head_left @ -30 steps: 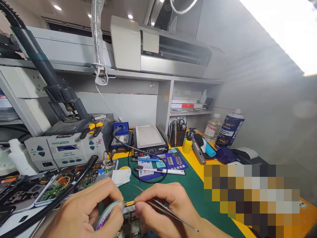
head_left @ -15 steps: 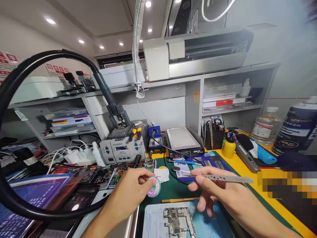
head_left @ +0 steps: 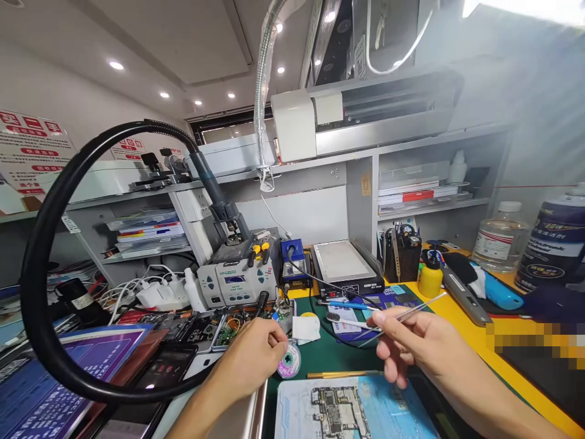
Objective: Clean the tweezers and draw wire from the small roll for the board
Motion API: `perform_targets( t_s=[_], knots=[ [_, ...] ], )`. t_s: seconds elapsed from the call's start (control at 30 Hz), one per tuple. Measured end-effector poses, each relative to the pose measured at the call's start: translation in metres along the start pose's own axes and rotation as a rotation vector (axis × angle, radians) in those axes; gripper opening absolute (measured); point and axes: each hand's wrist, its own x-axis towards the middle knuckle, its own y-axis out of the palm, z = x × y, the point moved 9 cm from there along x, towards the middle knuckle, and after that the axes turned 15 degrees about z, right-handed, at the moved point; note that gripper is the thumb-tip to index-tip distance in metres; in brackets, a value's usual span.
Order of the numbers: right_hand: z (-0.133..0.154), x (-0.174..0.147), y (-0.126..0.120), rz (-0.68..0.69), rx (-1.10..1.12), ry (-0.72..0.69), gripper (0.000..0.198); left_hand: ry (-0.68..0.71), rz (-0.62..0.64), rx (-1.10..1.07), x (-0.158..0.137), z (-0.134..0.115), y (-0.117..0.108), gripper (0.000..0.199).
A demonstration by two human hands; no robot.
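My left hand [head_left: 250, 360] holds a small round spool of braid [head_left: 289, 363] just above the green mat [head_left: 347, 356], beside a row of opened phones [head_left: 201, 332]. My right hand [head_left: 418, 344] grips thin metal tweezers [head_left: 409, 312], their tips pointing up and to the right. A copper-coloured strip of braid [head_left: 340, 374] lies on the mat between the hands. Below it a bare phone circuit board [head_left: 336, 411] rests on a light blue pad [head_left: 393, 414].
A rework station [head_left: 237, 283] with a black hose [head_left: 50, 256] stands at the left. A hot plate [head_left: 345, 265], a tool holder [head_left: 400, 253], a yellow bottle [head_left: 430, 277] and large bottles [head_left: 555, 238] line the back. A toothbrush [head_left: 347, 321] lies mid-mat.
The view swung up and left. My hands parted from the braid end, which now lies on the mat. My left hand took the spool leftward; the tweezers tilted upward.
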Motion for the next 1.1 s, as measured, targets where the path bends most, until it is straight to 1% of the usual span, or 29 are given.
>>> perform_targets(
  t_s=[0.1, 0.17, 0.27, 0.43, 0.57, 0.7, 0.87, 1.03, 1.1],
  knots=[
    [-0.001, 0.002, -0.001, 0.003, -0.007, -0.007, 0.044, -0.009, 0.006, 0.019, 0.000, 0.002, 0.001, 0.021],
    [0.000, 0.002, -0.001, 0.006, -0.006, -0.014, 0.044, 0.005, 0.015, -0.006, -0.001, 0.001, 0.001, 0.021],
    [0.002, 0.001, 0.000, 0.002, -0.001, -0.026, 0.043, 0.012, 0.050, -0.108, 0.000, 0.002, 0.003, 0.022],
    [0.002, 0.002, 0.002, 0.013, -0.012, -0.036, 0.044, -0.072, 0.117, -0.290, 0.005, 0.008, 0.017, 0.030],
    [0.002, 0.004, 0.002, 0.026, -0.020, -0.052, 0.041, -0.051, 0.119, -0.366, 0.007, 0.004, 0.023, 0.028],
    [0.003, 0.005, 0.000, 0.026, -0.017, -0.067, 0.042, -0.046, 0.130, -0.384, 0.008, 0.002, 0.024, 0.026],
    [0.002, 0.006, -0.003, 0.022, -0.024, -0.075, 0.044, -0.035, 0.108, -0.387, 0.008, 0.003, 0.020, 0.026],
    [-0.003, 0.009, -0.003, 0.031, -0.058, -0.050, 0.033, -0.005, 0.093, -0.370, 0.009, 0.008, 0.018, 0.023],
    [-0.006, 0.011, -0.003, 0.032, -0.070, -0.028, 0.031, 0.002, 0.088, -0.364, 0.013, 0.013, 0.017, 0.026]
  ],
)
